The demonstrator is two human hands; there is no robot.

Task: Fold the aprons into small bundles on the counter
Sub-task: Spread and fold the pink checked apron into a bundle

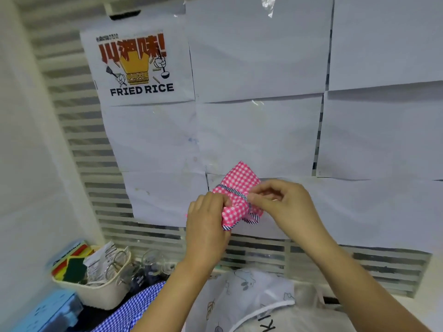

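**Head view: pink bundle is up in mid-air and one slip from coming undone**

So the pink checked apron (239,195) is already folded down to a small wad, but it's not on the tabletop (431,310) at all. It's held up in front of the paper-covered wall, well above everything else.

The left hand (206,219) has its fingers curled round the lower left end of the wad. The right hand (282,200) pinches the striped strap (236,190) at the right side, where the strap crosses over the wad. Looks to me like the strap is being wrapped or tucked to hold the folds shut.

What I'd worry about:

- Nothing supports the wad from below. If the left hand loosens while the right pulls the strap tight, the folds probably spring open.
- A loop of strap hangs under the wad. If it isn't tucked in, I'd guess the wrap works loose once it's set down.
- Pull too hard and the strap could slide off the end of the wad.
- If it drops, it lands on the blue checked apron (134,307) or the leaf-print apron (251,291) lying below, both of them unfolded. The glass jars (153,259) and basket (96,295) sit off to the left, so likely safe.
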